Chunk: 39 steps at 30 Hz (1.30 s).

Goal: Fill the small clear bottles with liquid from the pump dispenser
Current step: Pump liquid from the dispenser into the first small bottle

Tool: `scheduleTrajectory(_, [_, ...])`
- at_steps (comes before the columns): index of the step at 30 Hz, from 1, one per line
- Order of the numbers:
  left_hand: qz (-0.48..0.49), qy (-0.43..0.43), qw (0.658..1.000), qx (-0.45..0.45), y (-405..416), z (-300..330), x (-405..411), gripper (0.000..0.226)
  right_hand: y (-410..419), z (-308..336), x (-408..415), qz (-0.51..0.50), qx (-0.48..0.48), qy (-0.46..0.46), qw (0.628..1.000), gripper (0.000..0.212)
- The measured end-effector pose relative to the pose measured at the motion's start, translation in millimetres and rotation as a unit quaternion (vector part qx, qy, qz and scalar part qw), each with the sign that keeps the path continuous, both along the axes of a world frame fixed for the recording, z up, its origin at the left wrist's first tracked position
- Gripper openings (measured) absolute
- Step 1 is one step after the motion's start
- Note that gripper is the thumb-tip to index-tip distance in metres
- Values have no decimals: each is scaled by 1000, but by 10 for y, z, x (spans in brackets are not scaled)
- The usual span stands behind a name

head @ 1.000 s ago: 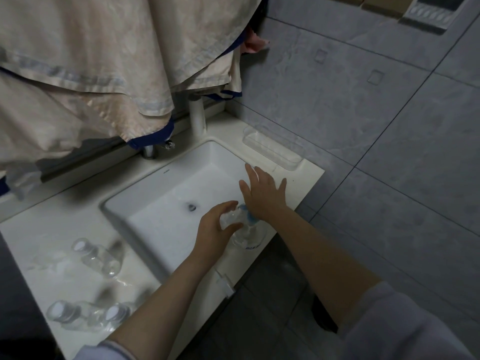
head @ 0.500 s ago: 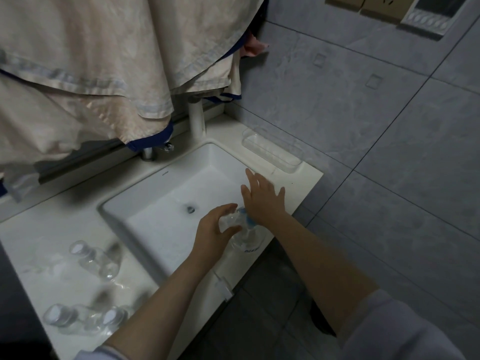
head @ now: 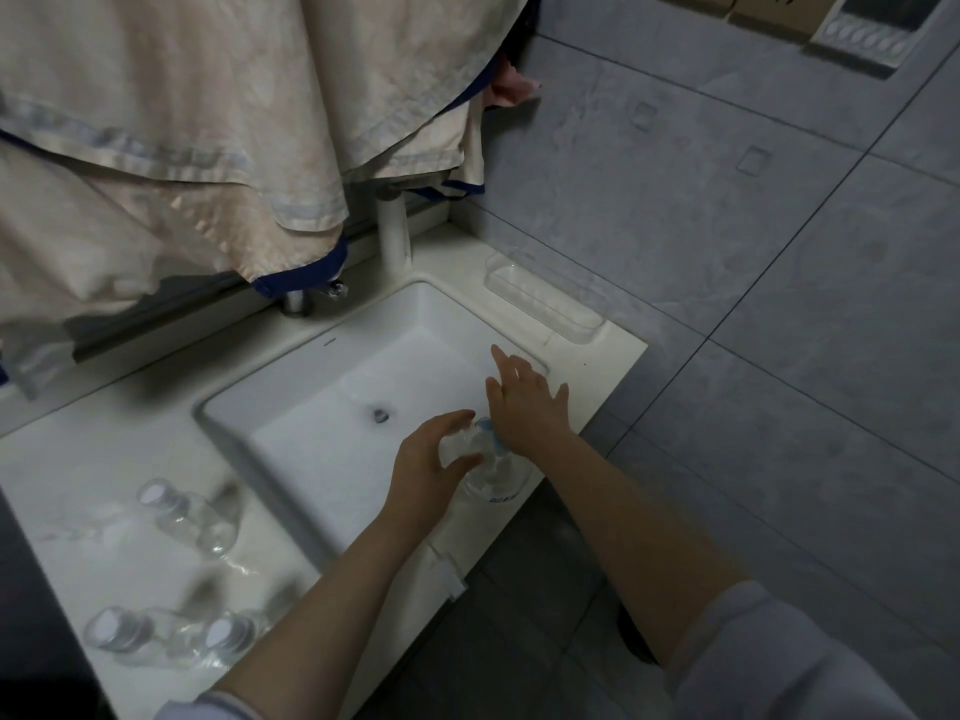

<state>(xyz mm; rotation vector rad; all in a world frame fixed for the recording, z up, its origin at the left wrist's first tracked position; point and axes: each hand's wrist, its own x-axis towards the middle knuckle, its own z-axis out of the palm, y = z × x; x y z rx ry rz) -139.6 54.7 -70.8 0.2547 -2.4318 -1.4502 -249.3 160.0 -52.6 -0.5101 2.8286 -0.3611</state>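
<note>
Little has moved since a second ago: the right hand still presses flat, fingers straight, on the pump dispenser at the table's front edge, while the left hand grips a small clear bottle against its spout. Three bottles lie left of the sink.

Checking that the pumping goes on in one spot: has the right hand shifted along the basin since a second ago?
No. The right hand still presses the pump dispenser at the sink front-right rim.

Pale grey sleeves, bare forearms
</note>
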Motion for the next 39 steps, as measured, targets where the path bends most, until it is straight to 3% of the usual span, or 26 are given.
scheduleTrajectory(7, [2,-8,1000,-7,-7,60,-2,43,-19,103,-59,26,11,36,999,56])
scheduleTrajectory(12, [-4,-22,1000,7,19,40,8,44,12,-15,4,4,-4,-4,1000,56])
scheduleTrajectory(18, [-1,-11,1000,3,-2,113,8,44,-14,56,-79,20,6,40,999,56])
scheduleTrajectory(24, [-3,-21,1000,12,19,66,32,45,4,-14,7,5,-1,-7,1000,56])
scheduleTrajectory(30, [-9,-9,1000,2,0,124,19,45,-5,120,-71,27,13,43,999,55])
scheduleTrajectory(35, [-3,-13,1000,9,6,82,17,45,9,8,10,-3,-12,-11,1000,56])
scheduleTrajectory(39, [-5,-12,1000,5,4,82,34,46,12,48,-8,18,3,20,1000,56])
